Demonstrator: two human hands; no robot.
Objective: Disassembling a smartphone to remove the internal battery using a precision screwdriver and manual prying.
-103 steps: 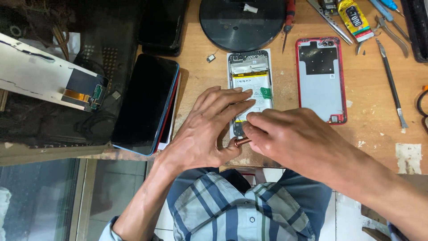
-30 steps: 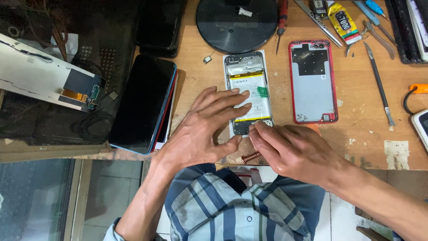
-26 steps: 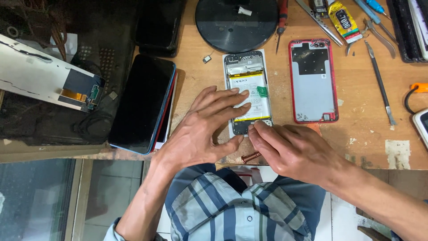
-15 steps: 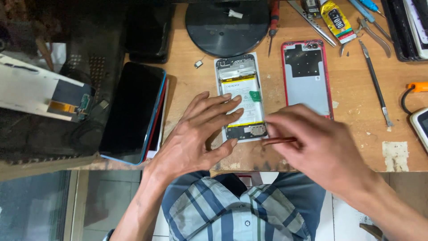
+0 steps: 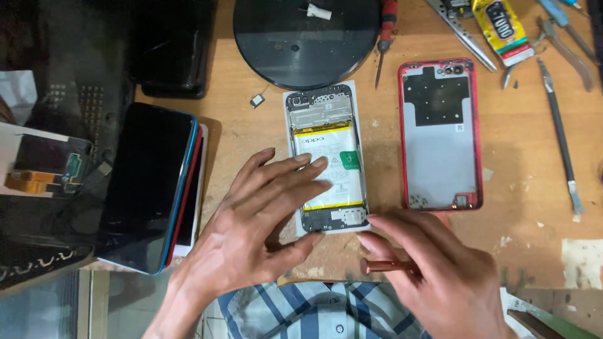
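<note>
From the head view, your left hand (image 5: 251, 232) lies open, fingers spread flat across the opened phone (image 5: 328, 157), which sits back-side up on the wooden bench (image 5: 534, 188) beside its red back cover (image 5: 440, 135). Your right hand (image 5: 433, 276) pinches a small reddish tool (image 5: 386, 266) just below the phone's bottom edge. The phone looks light, stiff and fragile inside; hold its frame edges, off the battery (image 5: 330, 166).
</note>
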